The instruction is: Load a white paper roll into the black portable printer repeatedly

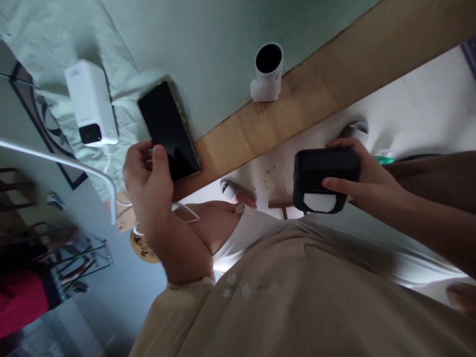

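A smartphone with a dark screen lies at an angle across the cloth and the wooden edge. My left hand grips its lower left side, thumb at the screen's edge and fingers curled beside it. Off the bed-like surface, to the right, my right hand holds a black boxy case with rounded corners and a white patch near its bottom. The thumb lies across its face and the other fingers go behind it. What kind of device the case is, I cannot tell.
A white power bank with a small dark display lies on the green cloth, a cable at its end. A white cardboard-like tube stands at the wooden edge. A white bar crosses at left. Another person's slippered foot may be below.
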Motion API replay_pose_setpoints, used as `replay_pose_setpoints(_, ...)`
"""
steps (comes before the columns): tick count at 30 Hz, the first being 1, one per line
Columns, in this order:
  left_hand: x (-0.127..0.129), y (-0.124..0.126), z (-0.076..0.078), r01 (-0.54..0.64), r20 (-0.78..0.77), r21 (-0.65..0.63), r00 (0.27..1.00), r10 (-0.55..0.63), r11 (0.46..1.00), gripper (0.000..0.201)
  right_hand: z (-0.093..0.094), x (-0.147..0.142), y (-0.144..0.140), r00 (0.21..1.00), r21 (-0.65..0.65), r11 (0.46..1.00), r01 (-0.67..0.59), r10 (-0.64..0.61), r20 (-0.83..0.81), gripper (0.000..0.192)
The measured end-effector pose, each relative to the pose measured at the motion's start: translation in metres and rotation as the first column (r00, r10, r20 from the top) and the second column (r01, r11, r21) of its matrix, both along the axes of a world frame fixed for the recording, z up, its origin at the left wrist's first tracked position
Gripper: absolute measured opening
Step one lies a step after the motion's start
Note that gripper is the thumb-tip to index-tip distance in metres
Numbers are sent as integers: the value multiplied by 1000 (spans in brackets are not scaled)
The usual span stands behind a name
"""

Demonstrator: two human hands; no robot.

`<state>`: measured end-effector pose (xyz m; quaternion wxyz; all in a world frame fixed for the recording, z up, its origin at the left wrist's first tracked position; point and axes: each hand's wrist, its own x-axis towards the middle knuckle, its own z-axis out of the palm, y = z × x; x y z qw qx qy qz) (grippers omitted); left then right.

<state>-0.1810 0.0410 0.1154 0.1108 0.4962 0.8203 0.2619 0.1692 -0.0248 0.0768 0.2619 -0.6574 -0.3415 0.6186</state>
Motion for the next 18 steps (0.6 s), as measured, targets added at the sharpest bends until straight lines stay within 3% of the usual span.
replay_pose_setpoints(5,2,2,-1,10,-68,-49,998,-13,999,42,1,-2,1,999,21,1000,-15,13,52,77)
replay_pose_setpoints(18,0,2,-1,36,-63,-55,997,-39,998,42,-3,1,-2,998,30,999,-41,40,49,81)
